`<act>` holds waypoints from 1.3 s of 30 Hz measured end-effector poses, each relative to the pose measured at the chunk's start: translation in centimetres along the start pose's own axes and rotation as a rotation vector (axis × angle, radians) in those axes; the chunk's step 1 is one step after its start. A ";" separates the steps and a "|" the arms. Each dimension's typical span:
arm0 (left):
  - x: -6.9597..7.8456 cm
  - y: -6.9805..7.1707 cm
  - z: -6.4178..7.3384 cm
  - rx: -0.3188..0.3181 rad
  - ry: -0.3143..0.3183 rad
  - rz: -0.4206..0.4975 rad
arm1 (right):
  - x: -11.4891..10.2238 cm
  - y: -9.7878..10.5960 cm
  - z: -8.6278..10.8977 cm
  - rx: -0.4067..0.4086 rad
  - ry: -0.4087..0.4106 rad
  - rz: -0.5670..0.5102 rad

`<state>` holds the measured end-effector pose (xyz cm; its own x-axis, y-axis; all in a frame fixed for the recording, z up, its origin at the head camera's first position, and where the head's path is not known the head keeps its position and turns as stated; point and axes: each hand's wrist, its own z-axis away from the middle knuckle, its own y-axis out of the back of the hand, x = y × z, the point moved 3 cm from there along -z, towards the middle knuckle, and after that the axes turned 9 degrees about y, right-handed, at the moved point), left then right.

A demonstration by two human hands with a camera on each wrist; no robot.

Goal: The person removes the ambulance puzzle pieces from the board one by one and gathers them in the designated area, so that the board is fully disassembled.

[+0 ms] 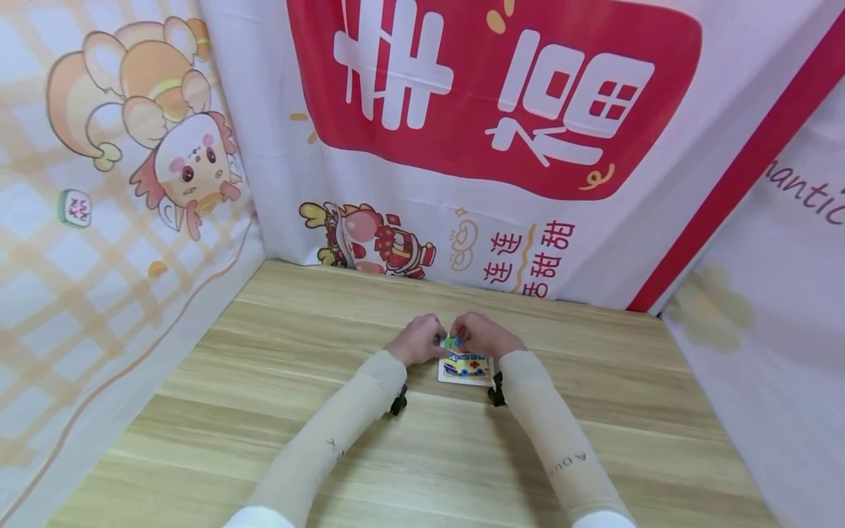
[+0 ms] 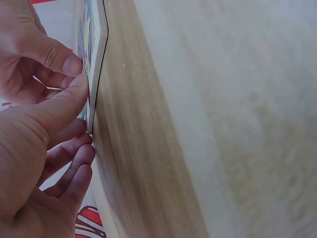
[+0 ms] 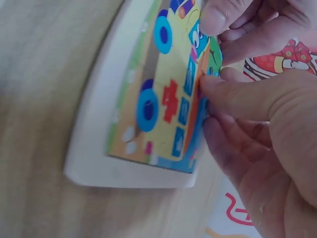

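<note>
Only edgewise from left wrist: puzzle (image 3: 167,94) in pinching left hand (image 1: 419,339) and right hand (image 1: 485,336)

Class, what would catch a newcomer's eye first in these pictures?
First, the big red panel on the back cloth, then the cartoon creature on the left cloth. On the wooden table, the left hand and right hand meet at the far edge of a picture board, seemingly pinching a small green piece.

Wood-grained tabletop (image 1: 409,469); red-and-white backdrop (image 1: 475,158) behind; orange-checked cloth (image 1: 99,249) left; pale cloth (image 1: 779,315) right.
</note>
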<state>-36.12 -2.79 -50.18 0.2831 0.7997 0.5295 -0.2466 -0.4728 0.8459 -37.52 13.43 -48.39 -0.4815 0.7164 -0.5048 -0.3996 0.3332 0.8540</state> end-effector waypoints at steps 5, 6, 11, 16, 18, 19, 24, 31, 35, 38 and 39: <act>-0.2 0.0 0.0 0.006 0.007 -0.014 | 0.4 -0.4 0.2 0.056 0.066 -0.025; -0.3 0.0 0.0 0.004 0.011 -0.017 | 0.3 -0.5 0.3 0.063 0.081 -0.018; -0.2 0.0 0.1 -0.001 0.014 -0.021 | 0.3 -1.0 0.7 0.113 0.098 0.000; 0.0 0.1 0.3 0.006 0.009 -0.005 | 0.6 -1.4 0.9 0.180 0.044 -0.059; 0.0 0.2 0.3 0.005 0.013 -0.006 | 0.8 -1.5 1.0 0.202 0.027 -0.099; 0.0 0.2 0.3 0.002 0.016 -0.008 | 0.9 -1.5 1.0 0.213 0.024 -0.112; 0.1 0.4 0.2 0.000 0.015 -0.015 | 1.2 -1.2 1.2 0.251 0.004 -0.191; 0.3 0.4 0.0 0.003 0.001 -0.020 | 2.0 -0.4 1.8 0.301 -0.024 -0.262; 0.4 0.3 0.0 -0.004 0.014 -0.018 | 2.8 0.1 2.8 0.330 -0.051 -0.299; 0.5 0.3 0.1 -0.012 0.023 -0.022 | 3.7 0.7 3.9 0.351 -0.084 -0.310; 0.6 0.2 0.1 -0.013 0.026 -0.022 | 4.1 0.9 4.3 0.357 -0.094 -0.308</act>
<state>-35.93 -2.50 -49.68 0.2647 0.8192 0.5087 -0.2531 -0.4500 0.8564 -36.50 19.28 -49.15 -0.3038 0.5978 -0.7419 -0.2118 0.7168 0.6643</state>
